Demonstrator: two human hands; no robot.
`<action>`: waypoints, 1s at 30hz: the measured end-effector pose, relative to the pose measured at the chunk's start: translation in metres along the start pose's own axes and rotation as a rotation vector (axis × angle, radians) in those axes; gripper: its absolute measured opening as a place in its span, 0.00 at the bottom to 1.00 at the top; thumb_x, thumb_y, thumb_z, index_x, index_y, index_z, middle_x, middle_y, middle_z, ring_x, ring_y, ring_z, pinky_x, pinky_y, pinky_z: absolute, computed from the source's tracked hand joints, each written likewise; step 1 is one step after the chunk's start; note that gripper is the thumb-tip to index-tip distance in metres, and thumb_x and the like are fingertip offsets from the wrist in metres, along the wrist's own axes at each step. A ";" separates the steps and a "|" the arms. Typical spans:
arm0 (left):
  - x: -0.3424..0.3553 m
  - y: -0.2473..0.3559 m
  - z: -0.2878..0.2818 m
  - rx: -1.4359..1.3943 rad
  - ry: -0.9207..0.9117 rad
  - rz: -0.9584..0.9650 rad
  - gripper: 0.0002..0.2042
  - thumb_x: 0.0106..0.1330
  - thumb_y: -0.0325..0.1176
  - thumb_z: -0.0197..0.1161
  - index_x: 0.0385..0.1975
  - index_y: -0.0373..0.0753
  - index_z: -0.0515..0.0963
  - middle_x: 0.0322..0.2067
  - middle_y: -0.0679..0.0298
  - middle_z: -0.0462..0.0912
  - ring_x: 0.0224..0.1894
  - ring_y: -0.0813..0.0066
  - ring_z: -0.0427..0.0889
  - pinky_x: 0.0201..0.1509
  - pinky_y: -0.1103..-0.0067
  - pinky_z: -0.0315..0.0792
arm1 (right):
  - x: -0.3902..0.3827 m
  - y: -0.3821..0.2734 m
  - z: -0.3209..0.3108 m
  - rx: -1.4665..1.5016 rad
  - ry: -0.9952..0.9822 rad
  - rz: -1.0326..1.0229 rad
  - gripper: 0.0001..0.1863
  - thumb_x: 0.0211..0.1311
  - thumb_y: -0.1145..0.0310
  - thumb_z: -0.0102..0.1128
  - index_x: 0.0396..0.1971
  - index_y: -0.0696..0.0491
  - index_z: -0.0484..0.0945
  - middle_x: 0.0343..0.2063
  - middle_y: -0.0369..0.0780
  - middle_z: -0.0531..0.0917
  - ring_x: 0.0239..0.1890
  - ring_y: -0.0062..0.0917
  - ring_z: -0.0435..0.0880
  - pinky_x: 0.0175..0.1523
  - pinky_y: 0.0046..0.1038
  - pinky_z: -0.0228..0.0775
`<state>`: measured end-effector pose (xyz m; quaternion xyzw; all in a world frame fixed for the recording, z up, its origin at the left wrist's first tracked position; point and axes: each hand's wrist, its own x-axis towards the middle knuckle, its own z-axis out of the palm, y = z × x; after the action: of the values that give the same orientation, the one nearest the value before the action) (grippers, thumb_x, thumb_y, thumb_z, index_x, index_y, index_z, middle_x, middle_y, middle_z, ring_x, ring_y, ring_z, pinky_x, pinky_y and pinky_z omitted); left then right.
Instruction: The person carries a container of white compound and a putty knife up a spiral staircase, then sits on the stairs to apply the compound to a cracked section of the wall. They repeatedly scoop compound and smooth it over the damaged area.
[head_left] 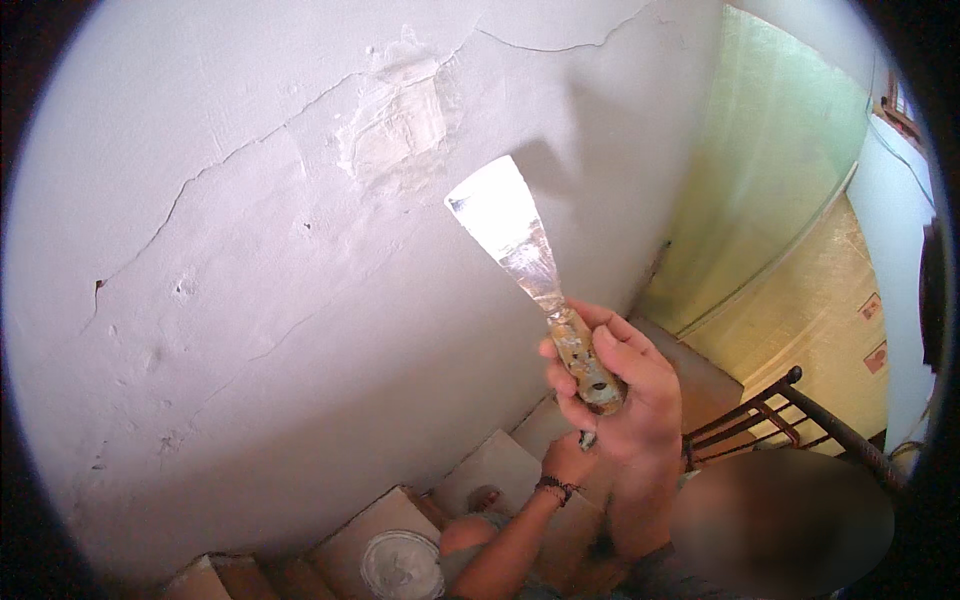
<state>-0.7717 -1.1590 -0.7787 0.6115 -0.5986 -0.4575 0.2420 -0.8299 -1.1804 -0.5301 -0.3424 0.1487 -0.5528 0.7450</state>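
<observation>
My right hand (pixel 640 385) is closed around the worn, spotted handle of a putty knife (pixel 503 225). The knife tilts up and to the left, its wide metal blade bright in front of the wall (pixel 330 270). Behind and lower, my left hand (pixel 570 460), with dark bracelets at the wrist, has its fingers curled closed. A small greyish tip (pixel 587 440) shows at its upper edge; what it belongs to is hidden. On the wall, above and left of the blade, is a rough whitish plaster patch (pixel 403 120), with a long crack (pixel 225 160) running through its area.
A round tub of whitish paste (pixel 400 565) stands on the stairs (pixel 360 525) along the wall's foot. A dark railing (pixel 745 415) rises at the right, before a greenish-yellow sheet (pixel 770 130). A blurred patch covers part of the lower right.
</observation>
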 end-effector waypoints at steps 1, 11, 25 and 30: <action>-0.001 0.002 -0.001 0.005 0.015 -0.009 0.17 0.55 0.45 0.61 0.35 0.37 0.79 0.34 0.47 0.81 0.39 0.46 0.80 0.42 0.60 0.73 | 0.004 -0.003 -0.008 0.041 -0.059 0.017 0.24 0.68 0.64 0.48 0.58 0.62 0.65 0.41 0.50 0.79 0.31 0.28 0.78 0.20 0.23 0.66; -0.006 0.002 -0.005 0.103 0.031 -0.026 0.19 0.54 0.48 0.65 0.33 0.36 0.80 0.30 0.49 0.82 0.35 0.50 0.82 0.38 0.64 0.74 | 0.063 -0.047 -0.044 -0.783 -0.192 -0.313 0.23 0.61 0.70 0.60 0.54 0.62 0.70 0.42 0.41 0.79 0.41 0.26 0.78 0.48 0.27 0.71; -0.009 0.006 -0.008 0.092 0.030 -0.057 0.19 0.54 0.47 0.65 0.30 0.34 0.78 0.31 0.47 0.81 0.38 0.48 0.81 0.40 0.62 0.74 | 0.173 -0.101 -0.001 -1.585 -0.208 -1.445 0.21 0.48 0.87 0.58 0.43 0.51 0.79 0.39 0.40 0.74 0.41 0.34 0.75 0.46 0.31 0.71; -0.007 0.004 -0.007 0.134 0.049 -0.039 0.19 0.54 0.47 0.66 0.29 0.35 0.78 0.31 0.47 0.81 0.38 0.47 0.80 0.40 0.62 0.74 | 0.181 -0.098 0.001 -1.547 -0.217 -1.455 0.21 0.47 0.87 0.59 0.42 0.50 0.80 0.39 0.39 0.74 0.41 0.33 0.75 0.45 0.31 0.71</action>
<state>-0.7674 -1.1550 -0.7700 0.6489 -0.6096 -0.4061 0.2061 -0.8379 -1.3625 -0.4346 -0.7761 0.1518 -0.5865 -0.1749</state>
